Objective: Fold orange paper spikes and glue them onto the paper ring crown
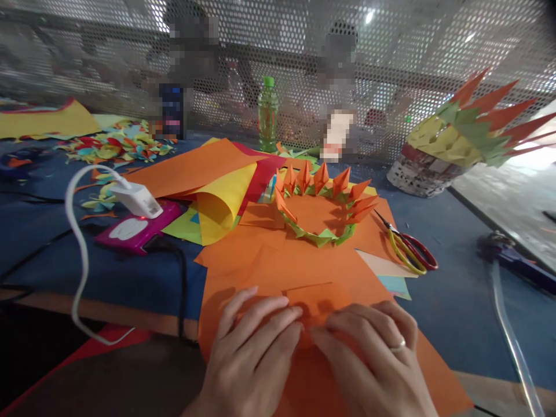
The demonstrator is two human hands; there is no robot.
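Note:
A small piece of orange paper [316, 296] lies in front of me on larger orange sheets, its upper edge slightly raised. My left hand [256, 341] holds its left side, with bent fingertips pressed on the paper and the thumb side hidden. From the right, my right hand [373, 347], with a ring on one finger, pinches the same piece. The fingertips of both hands almost meet at its lower edge. Just beyond stands a ring of folded paper [324, 236], green at its base with orange points. Scissors [408, 249] with yellow and red handles lie to its right.
A magenta power strip [139, 229] with a white charger [136, 200] and cable sits left. Behind are coloured sheets [195, 168], paper scraps [117, 142] and a green bottle [268, 116]. At right are a folded-paper piece [452, 139] and a glue gun [516, 260] with a glue stick.

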